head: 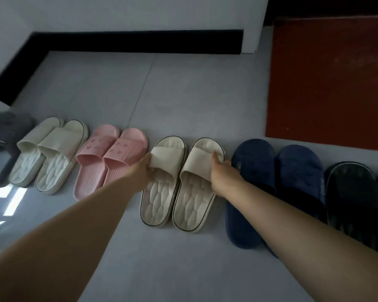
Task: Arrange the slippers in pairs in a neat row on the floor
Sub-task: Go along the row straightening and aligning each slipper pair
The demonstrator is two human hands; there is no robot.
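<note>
At the far left a grey slipper (7, 136) lay partly out of frame. Next came a cream pair (50, 153) and a pink pair (109, 158), each set side by side with toes toward the wall. The left hand (144, 168) gripped the strap of the left middle slipper (164, 182) at its outer edge. The right hand (223, 171) gripped the strap of the right middle slipper (199, 186) in the same way. Both soles appeared to rest on the floor (183, 94), close together along their inner edges. In my judgement, the outer-edge holds served to press the two together and square them with their neighbours. A navy pair (275, 175) lay just beside them, then a black pair (354, 197), cut off at the right edge. The row looked nearly complete. The floor was pale grey tile with one visible joint, and a patch of bright light (7, 197) lay at the lower left. A black skirting (129, 41) ran below a white wall (118, 12), and a red-brown mat (327, 79) lay at the upper right.
</note>
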